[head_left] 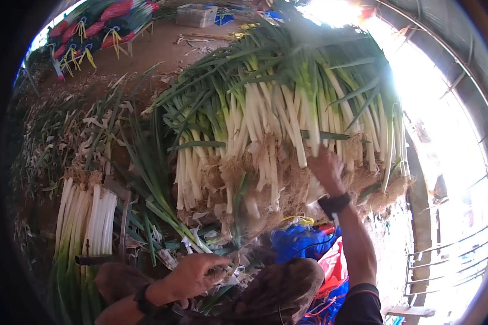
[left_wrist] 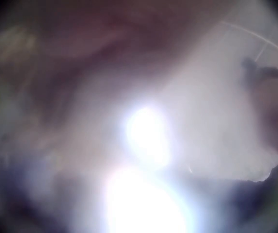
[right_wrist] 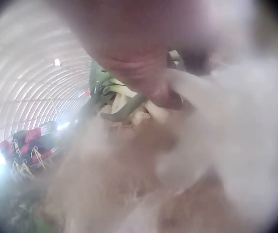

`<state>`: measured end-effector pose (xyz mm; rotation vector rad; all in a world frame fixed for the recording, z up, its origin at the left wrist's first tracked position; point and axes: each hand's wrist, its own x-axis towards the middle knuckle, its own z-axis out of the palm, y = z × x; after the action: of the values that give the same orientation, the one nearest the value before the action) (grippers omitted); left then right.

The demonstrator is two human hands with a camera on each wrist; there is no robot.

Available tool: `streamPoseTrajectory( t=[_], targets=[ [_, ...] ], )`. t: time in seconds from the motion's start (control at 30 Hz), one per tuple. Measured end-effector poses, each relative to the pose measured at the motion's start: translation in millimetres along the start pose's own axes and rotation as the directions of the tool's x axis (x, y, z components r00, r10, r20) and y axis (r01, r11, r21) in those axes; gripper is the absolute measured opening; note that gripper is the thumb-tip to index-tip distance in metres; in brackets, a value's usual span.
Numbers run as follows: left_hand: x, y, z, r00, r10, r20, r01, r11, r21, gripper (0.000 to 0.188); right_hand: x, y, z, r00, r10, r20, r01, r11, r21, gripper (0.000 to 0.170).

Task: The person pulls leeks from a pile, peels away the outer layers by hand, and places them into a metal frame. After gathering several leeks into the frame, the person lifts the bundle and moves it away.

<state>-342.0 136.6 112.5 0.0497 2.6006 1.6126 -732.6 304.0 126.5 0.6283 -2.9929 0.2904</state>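
A large heap of long green onions (head_left: 260,108) lies ahead, white stems and bushy roots toward the person. At the heap's front my right hand (head_left: 328,170) grips the lower end of a white-stemmed green onion (head_left: 313,122). In the right wrist view the curled fingers (right_wrist: 139,68) are among the stems, with pale blurred roots below. My left hand (head_left: 192,273) is held low over the lap, its fingers loosely bent and nothing visible in them. The left wrist view is too blurred to show what the hand is near.
Trimmed green onions (head_left: 84,211) lie root end away in a metal-and-wood stand (head_left: 126,216) at left. Leaf scraps (head_left: 49,141) cover the ground behind it. Blue and red plastic material (head_left: 303,244) lies beside the right knee. Packed bundles (head_left: 103,27) and a clear crate (head_left: 197,15) are farther back.
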Motion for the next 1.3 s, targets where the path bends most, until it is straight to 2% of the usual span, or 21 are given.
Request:
streamPoseTrajectory(
  t=[0.07,0.13,0.17,0.23,0.27,0.3,0.37,0.47,0.53,0.57,0.6,0.67,0.73,0.77,0.8,0.83,0.9,0.97,1.1,1.23,1.3],
  targets=[
    [5.8,3.0,-8.2,0.967,-0.255,0.014,0.246,0.915,-0.319,0.038,-34.3,-16.6,15.1,0.967,-0.254,-0.028,0.254,0.967,0.012,0.033],
    [13.2,-7.1,-4.0,0.954,-0.299,-0.027,0.241,0.817,-0.524,0.048,-77.3,-44.3,21.7,0.825,-0.558,-0.085,0.56,0.828,-0.002,0.023],
    [18.3,-14.9,-0.8,0.93,-0.361,-0.063,0.218,0.682,-0.699,0.058,-104.1,-56.9,46.0,0.896,-0.435,-0.094,0.445,0.876,0.189,0.021],
    [21.8,-26.0,9.5,0.88,-0.461,-0.11,0.114,0.432,-0.894,0.078,-167.8,-82.4,102.3,0.709,-0.641,-0.294,0.542,0.762,-0.354,0.05],
    [24.7,-29.2,14.6,0.883,-0.455,-0.115,0.106,0.433,-0.895,0.078,-183.7,-98.6,87.4,0.735,-0.678,0.0,0.667,0.724,-0.173,0.053],
    [27.8,-31.7,20.0,0.829,-0.548,-0.113,0.111,0.359,-0.927,0.067,-202.8,-117.8,61.3,0.657,-0.696,0.289,0.718,0.695,0.04,0.056],
    [26.5,-41.5,23.1,0.766,-0.635,-0.098,0.104,0.273,-0.956,0.057,-237.6,-153.5,42.0,0.666,-0.492,0.56,0.37,0.87,0.325,0.058],
    [2.1,-70.5,23.0,0.73,-0.684,0.017,0.22,0.212,-0.952,0.039,-263.9,-173.9,35.2,0.596,-0.596,0.538,0.302,0.787,0.538,0.043],
    [-16.8,-89.0,33.0,0.611,-0.792,-0.011,0.06,0.06,-0.996,0.017,-251.1,-177.7,36.3,0.475,-0.705,0.527,0.287,0.69,0.664,0.051],
    [-27.8,-94.0,27.0,0.692,-0.715,-0.098,0.131,0.258,-0.957,0.015,-232.1,-185.6,28.4,0.31,-0.712,0.63,0.338,0.702,0.627,0.052],
    [-27.9,-83.8,18.5,0.689,-0.718,-0.1,0.124,0.253,-0.959,0.015,-216.2,-189.5,21.2,0.14,-0.682,0.717,0.394,0.703,0.592,0.052],
    [-21.4,-59.8,-1.8,0.552,-0.827,-0.106,-0.032,0.106,-0.994,0.019,-184.8,-162.4,59.2,0.341,-0.794,0.504,0.039,0.547,0.836,0.033],
    [-24.3,-56.9,-13.7,0.59,-0.794,-0.145,-0.057,0.138,-0.989,0.023,-132.8,-139.7,89.6,0.577,-0.643,0.503,-0.067,0.577,0.814,0.04],
    [-24.3,-50.4,-18.8,0.599,-0.788,-0.146,-0.024,0.165,-0.986,0.024,-95.1,-152.2,53.6,0.568,-0.658,0.495,0.476,0.753,0.454,0.042],
    [-23.1,-43.9,-22.7,0.607,-0.781,-0.146,0.009,0.191,-0.982,0.026,-59.7,-124.9,102.4,0.703,-0.687,0.182,0.664,0.727,0.178,0.038],
    [-19.6,-37.3,-24.4,0.581,-0.8,-0.149,-0.029,0.163,-0.986,0.029,-40.1,-134.2,89.3,0.735,-0.648,0.201,0.677,0.72,-0.152,0.036],
    [-14.7,-34.5,-23.9,0.576,-0.804,-0.147,-0.018,0.167,-0.986,0.03,42.4,-71.0,168.0,0.943,-0.334,0.004,0.311,0.884,0.35,0.038],
    [-14.1,-42.9,-20.6,0.598,-0.797,-0.081,0.014,0.111,-0.994,0.031,49.7,-116.2,117.3,0.917,-0.278,-0.287,0.273,0.96,-0.058,0.044],
    [-10.7,-50.1,-15.5,0.607,-0.795,0.007,0.093,0.063,-0.994,0.032,77.2,-128.8,128.7,0.902,-0.251,-0.351,0.197,0.964,-0.181,0.029],
    [-5.3,-55.2,-12.8,0.625,-0.781,0.007,0.083,0.057,-0.995,0.034,95.0,-128.0,103.2,0.962,-0.255,-0.1,0.232,0.953,-0.196,0.022],
    [-0.8,-51.8,-20.1,0.621,-0.784,0.009,0.097,0.065,-0.993,0.017,102.7,-132.3,98.2,0.988,-0.105,0.116,0.131,0.961,-0.245,0.027]
  ],
)
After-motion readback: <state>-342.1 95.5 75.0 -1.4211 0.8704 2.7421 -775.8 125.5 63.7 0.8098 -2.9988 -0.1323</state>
